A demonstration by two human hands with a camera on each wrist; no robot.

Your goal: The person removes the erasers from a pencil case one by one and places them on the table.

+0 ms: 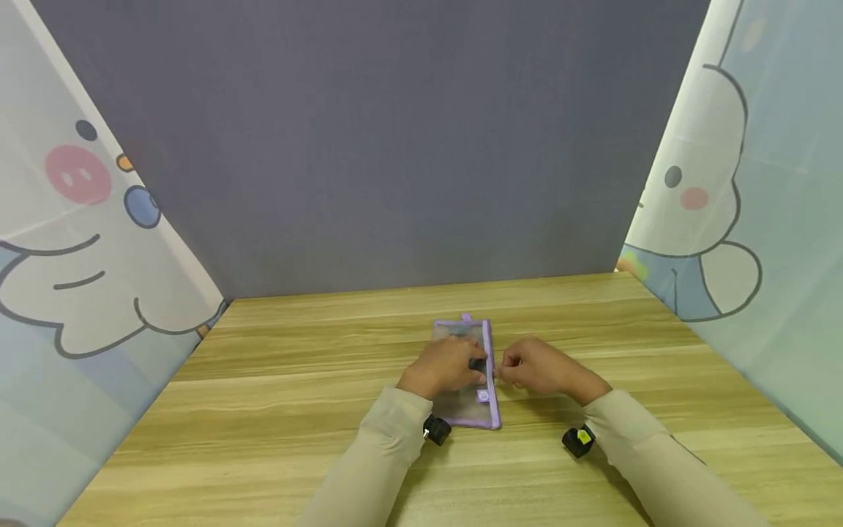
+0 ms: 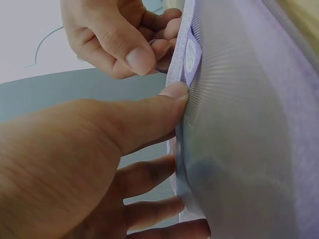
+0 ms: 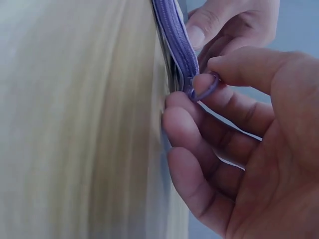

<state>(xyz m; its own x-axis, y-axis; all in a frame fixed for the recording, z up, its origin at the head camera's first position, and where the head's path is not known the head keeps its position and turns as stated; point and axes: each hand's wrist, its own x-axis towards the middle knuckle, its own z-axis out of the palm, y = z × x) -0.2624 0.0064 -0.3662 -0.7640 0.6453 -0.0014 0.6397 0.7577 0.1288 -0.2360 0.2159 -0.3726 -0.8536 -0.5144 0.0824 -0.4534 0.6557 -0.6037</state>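
Note:
A see-through mesh zip pouch with purple edging lies flat on the table, its zipper side facing right. My left hand rests on the pouch from above. Its thumb and fingertips press along the zipper edge, close to a small purple label in the left wrist view. With thumb and index finger, my right hand pinches a purple loop-shaped zipper pull. The other right fingers curl beside the zipper. Something dark shows under or beside the left fingers; its kind is unclear.
The wood-grain table extends around the pouch. A dark grey panel stands behind it, and cartoon-printed curtains hang on both sides. Black wrist cameras sit under both cuffs.

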